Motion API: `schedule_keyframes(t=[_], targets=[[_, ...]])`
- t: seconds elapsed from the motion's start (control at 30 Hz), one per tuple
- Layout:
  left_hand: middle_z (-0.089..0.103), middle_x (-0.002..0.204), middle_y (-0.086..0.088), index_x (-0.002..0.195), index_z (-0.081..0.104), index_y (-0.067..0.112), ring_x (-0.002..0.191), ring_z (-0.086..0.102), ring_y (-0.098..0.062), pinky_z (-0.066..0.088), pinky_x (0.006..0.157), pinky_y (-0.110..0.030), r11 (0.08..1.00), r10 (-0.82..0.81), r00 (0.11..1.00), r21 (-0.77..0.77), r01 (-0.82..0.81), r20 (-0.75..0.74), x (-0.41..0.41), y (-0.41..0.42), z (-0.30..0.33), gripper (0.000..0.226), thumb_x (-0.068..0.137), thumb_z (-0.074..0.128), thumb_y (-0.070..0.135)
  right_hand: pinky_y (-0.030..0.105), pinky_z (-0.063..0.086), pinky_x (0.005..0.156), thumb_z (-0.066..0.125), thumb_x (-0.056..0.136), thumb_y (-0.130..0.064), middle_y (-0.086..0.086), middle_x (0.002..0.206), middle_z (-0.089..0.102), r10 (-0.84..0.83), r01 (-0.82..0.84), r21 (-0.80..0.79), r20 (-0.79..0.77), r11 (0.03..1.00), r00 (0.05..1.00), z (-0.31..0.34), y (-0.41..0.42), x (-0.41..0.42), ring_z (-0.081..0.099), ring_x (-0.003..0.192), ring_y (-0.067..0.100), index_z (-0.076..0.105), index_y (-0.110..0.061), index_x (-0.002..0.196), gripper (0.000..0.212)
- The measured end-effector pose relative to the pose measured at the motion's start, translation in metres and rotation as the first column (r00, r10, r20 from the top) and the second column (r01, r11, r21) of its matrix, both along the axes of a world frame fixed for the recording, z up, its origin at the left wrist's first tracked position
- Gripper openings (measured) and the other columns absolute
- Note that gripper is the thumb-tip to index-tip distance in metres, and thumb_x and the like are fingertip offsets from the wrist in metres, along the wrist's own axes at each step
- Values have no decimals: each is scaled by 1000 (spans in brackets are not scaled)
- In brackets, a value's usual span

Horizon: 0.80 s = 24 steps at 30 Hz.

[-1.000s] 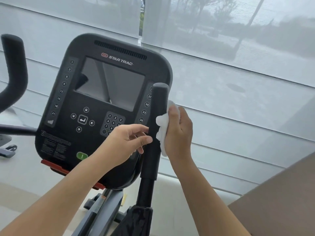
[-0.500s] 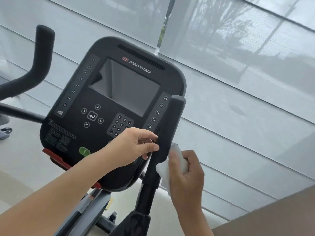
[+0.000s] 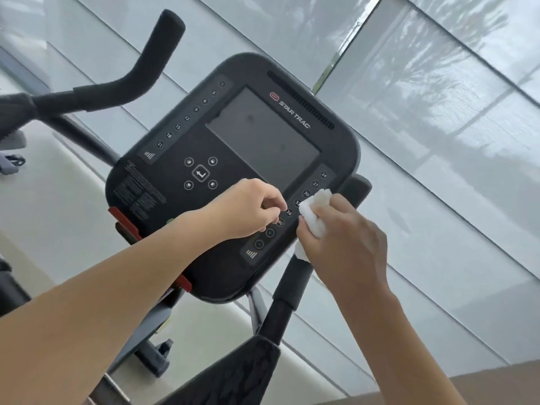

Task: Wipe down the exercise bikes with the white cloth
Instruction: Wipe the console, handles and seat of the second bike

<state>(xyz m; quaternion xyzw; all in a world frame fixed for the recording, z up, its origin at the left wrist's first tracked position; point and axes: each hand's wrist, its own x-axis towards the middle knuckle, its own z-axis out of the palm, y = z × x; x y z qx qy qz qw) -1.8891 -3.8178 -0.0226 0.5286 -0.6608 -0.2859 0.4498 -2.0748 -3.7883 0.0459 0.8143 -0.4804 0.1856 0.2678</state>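
The exercise bike's black console (image 3: 233, 159), marked Star Trac, fills the middle of the view, tilted. Its right handlebar grip (image 3: 292, 285) rises behind the console's right edge. My right hand (image 3: 344, 244) grips the crumpled white cloth (image 3: 314, 213) and holds it against that grip at the console's lower right corner. My left hand (image 3: 248, 209) hovers over the keypad with its fingers loosely curled and nothing in them; whether it touches the panel I cannot tell.
The left handlebar (image 3: 140, 68) curves up at the upper left. A red strip (image 3: 128, 229) runs along the console's lower edge. Grey roller blinds (image 3: 438, 141) cover the windows behind. A pale sill (image 3: 58, 200) lies below them.
My right hand has carried the cloth back up the right grip to the console's lower right corner. My left hand came off the grip and now sits over the keypad. The view tilted.
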Motion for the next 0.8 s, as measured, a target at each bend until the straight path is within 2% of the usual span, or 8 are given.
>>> schedule_keyframes(t=[0.13,0.27,0.4,0.47,0.57,0.67,0.73,0.8], targets=[[78,83,8,105,75,27,63,70,-5,60,82,-34,1000,13,1000,-9,-13,-14,3,0,0,21,98,58,16,26,26,48,48,102,-45,-4,72,38,-25,46,217,-97,975,995,-36,26,-1,37,50,16,46,-23,75,35],[76,82,9,103,74,27,63,71,-9,61,79,-36,1000,-14,1000,0,14,13,-1,3,-2,18,99,58,21,25,37,56,47,103,-49,-2,78,48,-43,99,373,-156,923,987,-36,36,4,54,64,18,59,-20,79,39],[74,78,8,95,74,30,62,70,-11,60,71,-35,999,-40,999,-31,40,20,-5,4,-2,17,101,58,27,28,32,46,59,98,-45,-2,71,36,38,-22,179,-81,984,996,-11,25,5,41,50,20,47,-20,70,38],[74,78,8,92,72,32,62,70,-11,58,67,-32,998,-30,1000,-52,30,-1,-6,4,0,18,102,58,28,29,37,45,64,96,-44,-4,73,34,88,-89,60,19,994,996,7,11,0,41,49,25,55,-22,72,34],[75,81,9,93,72,32,62,71,-10,59,69,-32,998,-25,1000,-60,24,-14,-9,5,1,18,103,57,28,27,36,48,65,97,-42,-11,79,35,48,-48,-30,-14,998,999,8,-1,-1,37,52,22,68,-16,88,27],[75,80,7,94,73,30,62,70,-10,60,71,-36,998,-38,999,-58,38,-7,-12,7,-1,19,103,56,28,25,32,48,64,97,-38,-9,73,37,0,5,77,-63,997,998,-26,12,-1,34,51,18,60,-19,80,26],[76,82,8,98,74,28,62,71,-11,61,72,-37,998,-53,998,-33,52,-23,-13,7,-3,18,103,56,29,25,30,46,68,97,-35,-6,71,37,12,-17,168,33,986,999,-46,26,-7,36,49,17,45,-25,71,36],[76,83,9,99,74,28,62,72,-12,62,71,-37,998,-63,998,-14,62,-29,-15,8,-3,19,104,56,31,22,31,48,63,98,-42,-6,74,37,9,-56,275,169,960,986,-55,39,-13,39,52,18,46,-26,70,36]])
